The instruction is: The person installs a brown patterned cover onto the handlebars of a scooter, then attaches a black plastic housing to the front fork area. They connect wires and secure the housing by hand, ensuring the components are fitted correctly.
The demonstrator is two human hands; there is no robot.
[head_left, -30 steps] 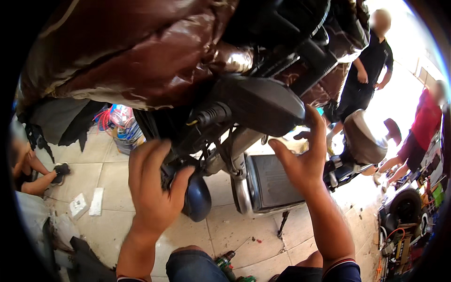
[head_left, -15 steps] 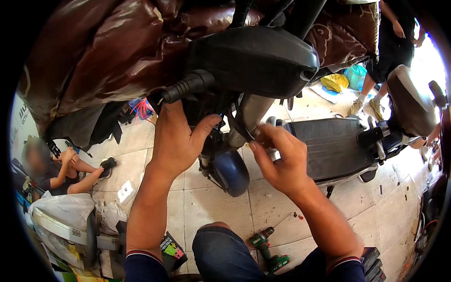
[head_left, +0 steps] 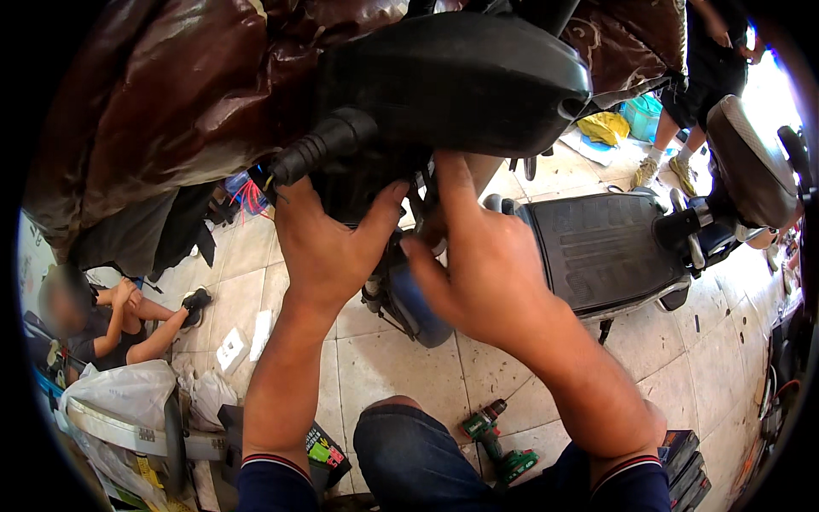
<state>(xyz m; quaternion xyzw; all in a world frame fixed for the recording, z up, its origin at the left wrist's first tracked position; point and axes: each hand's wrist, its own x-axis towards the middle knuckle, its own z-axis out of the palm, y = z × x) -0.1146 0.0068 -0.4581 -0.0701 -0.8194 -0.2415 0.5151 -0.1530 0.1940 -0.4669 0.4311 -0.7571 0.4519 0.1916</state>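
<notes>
A scooter's front end hangs over my hands, with a black plastic housing (head_left: 461,85) on top and a black rubber handlebar grip (head_left: 328,149) at its left. My left hand (head_left: 324,252) holds a dark part just under the housing, thumb on the near side and the other fingers hidden behind it. My right hand (head_left: 499,260) reaches up beneath the housing, its index finger stretched out to the underside and the thumb apart. Dark cables between the two hands are partly covered. Below them is the blue front mudguard (head_left: 414,299).
The black footboard (head_left: 606,247) and seat (head_left: 751,162) extend right. A quilted brown cover (head_left: 171,102) drapes behind. A green cordless drill (head_left: 499,444) lies on the tiled floor. One person (head_left: 115,320) sits at left; another (head_left: 708,85) stands far right.
My right hand has moved up and left, from pinching at a dark cable to a stretched index finger under the housing. The housing looks slightly shifted; my left hand keeps its place.
</notes>
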